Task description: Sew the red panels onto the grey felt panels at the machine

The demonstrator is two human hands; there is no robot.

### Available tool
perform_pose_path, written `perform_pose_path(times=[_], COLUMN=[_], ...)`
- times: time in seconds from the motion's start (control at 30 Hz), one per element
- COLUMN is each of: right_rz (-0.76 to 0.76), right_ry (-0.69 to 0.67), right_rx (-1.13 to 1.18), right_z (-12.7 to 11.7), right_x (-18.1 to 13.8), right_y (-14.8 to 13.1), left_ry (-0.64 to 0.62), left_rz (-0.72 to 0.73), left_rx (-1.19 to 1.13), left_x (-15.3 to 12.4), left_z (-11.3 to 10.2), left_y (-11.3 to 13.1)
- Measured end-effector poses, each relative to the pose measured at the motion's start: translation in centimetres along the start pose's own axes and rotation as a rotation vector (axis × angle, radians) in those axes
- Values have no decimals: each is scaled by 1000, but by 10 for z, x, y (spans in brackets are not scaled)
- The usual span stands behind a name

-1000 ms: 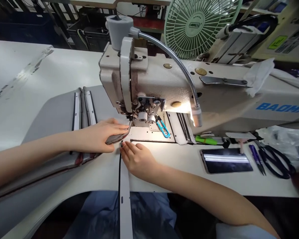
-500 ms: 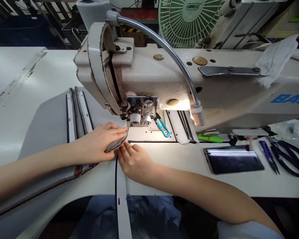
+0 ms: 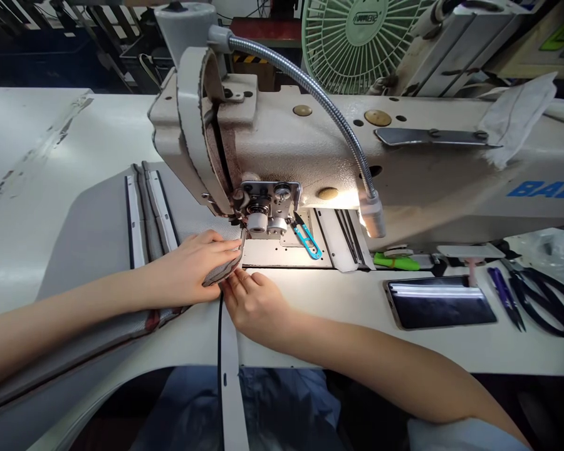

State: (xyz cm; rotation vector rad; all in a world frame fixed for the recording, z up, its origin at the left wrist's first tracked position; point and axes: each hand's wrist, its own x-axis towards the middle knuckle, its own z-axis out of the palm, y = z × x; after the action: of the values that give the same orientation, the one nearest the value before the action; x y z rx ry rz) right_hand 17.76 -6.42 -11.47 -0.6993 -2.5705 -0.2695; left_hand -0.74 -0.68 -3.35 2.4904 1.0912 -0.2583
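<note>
The sewing machine head (image 3: 263, 144) stands over a large grey fabric piece (image 3: 98, 213). My left hand (image 3: 192, 266) lies across the fabric by the presser foot, its fingers closed on the folded, piped edge. Just below it, my right hand (image 3: 254, 307) pinches a white strip with a black edge (image 3: 230, 376), which hangs down over the table's front edge. The fingertips of both hands nearly meet at the fabric's edge. Under the machine, the needle itself is hidden. Two white strips (image 3: 138, 219) with a dark seam between them run along the fabric left of the machine.
Blue thread snips (image 3: 307, 237) lie on the machine bed beside the needle area. To the right are a phone (image 3: 439, 304), purple tweezers (image 3: 506, 297), black scissors (image 3: 545, 300) and a green-handled tool (image 3: 397, 261). A lamp (image 3: 371, 213) hangs low; a green fan (image 3: 361, 44) stands behind.
The view has shifted slightly, so the machine sits a little further right. Both hands keep the same hold, and the fabric shows hardly any movement against the machine.
</note>
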Motion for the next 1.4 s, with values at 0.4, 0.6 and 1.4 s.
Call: perform_pose_path(times=[0.4,0.6,1.4], right_rz=[85,103,49], right_ry=[-163,-152,-280], right_rx=[80,64,27], right_z=[-12,-11,-11], right_x=[8,10,8], right_y=[8,13,12], left_ry=[21,-4,93], left_rz=[18,-14,-36], left_rx=[15,38,75], left_x=[7,11,13], left_z=[-2,-7,0], left_y=[5,7,12])
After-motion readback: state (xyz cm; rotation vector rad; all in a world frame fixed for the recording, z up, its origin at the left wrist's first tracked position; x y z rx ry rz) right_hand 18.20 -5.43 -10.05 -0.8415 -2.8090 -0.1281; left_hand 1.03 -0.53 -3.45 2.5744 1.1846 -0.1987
